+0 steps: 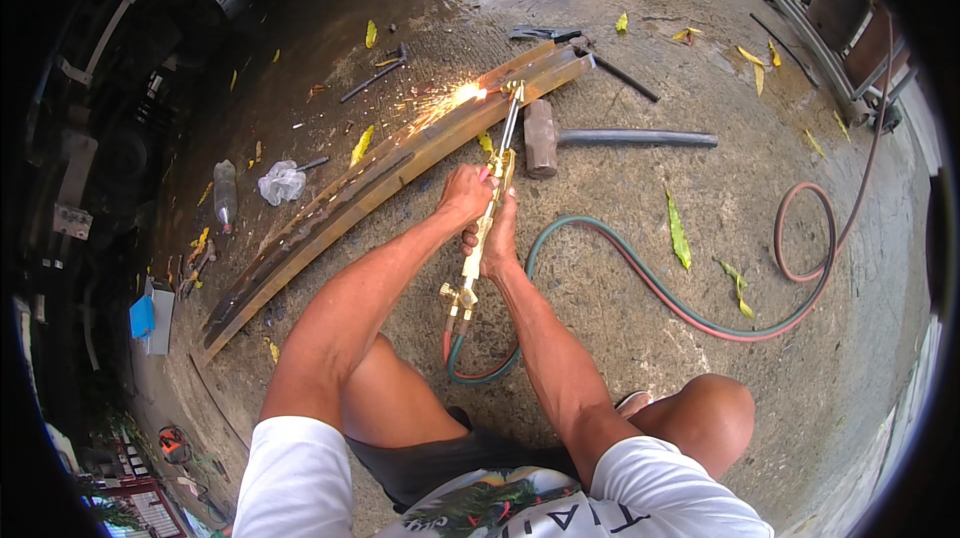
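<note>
Both my hands hold a brass cutting torch [481,238] that points away from me. My left hand [466,195] is closed around its body near the valve and lever. Just to the right, my right hand [499,238] wraps the handle from the other side. The torch head meets a long rusty steel beam [400,163], which lies slantwise on the ground. A bright glow with orange sparks [462,95] sprays leftward from the metal there. Red and green twin hoses [640,273] leave the torch's lower end and curve to the right.
Right of the beam lies a sledgehammer [541,140]. Beyond are a smaller hammer [390,68], a dark rod [625,76] and a clamp-like tool [545,34]. A plastic bottle [225,196] and crumpled plastic bag [282,183] lie at left. A wheeled cart [840,38] stands far right.
</note>
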A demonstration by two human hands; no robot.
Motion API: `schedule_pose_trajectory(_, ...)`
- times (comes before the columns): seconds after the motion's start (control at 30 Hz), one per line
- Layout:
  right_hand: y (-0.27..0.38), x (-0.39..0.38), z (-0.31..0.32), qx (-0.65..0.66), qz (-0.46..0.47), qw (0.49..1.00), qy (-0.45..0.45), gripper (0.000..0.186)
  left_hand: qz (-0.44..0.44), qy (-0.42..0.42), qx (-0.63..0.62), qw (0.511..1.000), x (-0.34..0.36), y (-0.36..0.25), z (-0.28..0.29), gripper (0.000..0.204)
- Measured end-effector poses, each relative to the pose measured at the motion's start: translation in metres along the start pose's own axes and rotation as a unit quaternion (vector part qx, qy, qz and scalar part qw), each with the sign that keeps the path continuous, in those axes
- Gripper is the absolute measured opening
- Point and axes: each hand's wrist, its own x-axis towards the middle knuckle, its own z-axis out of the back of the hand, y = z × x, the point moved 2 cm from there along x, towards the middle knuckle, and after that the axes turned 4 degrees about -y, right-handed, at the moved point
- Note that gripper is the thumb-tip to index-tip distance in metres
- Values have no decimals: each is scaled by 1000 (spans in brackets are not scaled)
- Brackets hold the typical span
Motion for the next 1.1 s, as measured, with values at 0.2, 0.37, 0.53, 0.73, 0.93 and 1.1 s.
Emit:
schedule_pose_trajectory(0.2, -1, 1, 0, 0, -2, 1000, -1, 68, 3, 0, -12, 1000, -1, 1, 0, 27)
schedule_pose_trajectory(0.37, 0, 0, 0, 7, -8, 1000, 2, 68, 6, 3, -14, 1000, -2, -1, 1, 28)
schedule_pose_trajectory(0.53, 0, 0, -1, 14, -11, 1000, -2, 69, 16, 4, -19, 1000, -3, -2, 1, 29)
schedule_pose_trajectory(0.73, 2, -2, 0, 12, -8, 1000, 3, 69, 13, 4, -10, 1000, -5, -6, 3, 29)
schedule_pose_trajectory(0.93, 2, -3, -1, 7, -11, 1000, -3, 69, 11, 1, -10, 1000, -4, -4, 1, 28)
schedule_pose_trajectory(1.1, 2, -4, -1, 10, -13, 1000, 2, 68, 16, 5, -10, 1000, -2, 0, 0, 26)
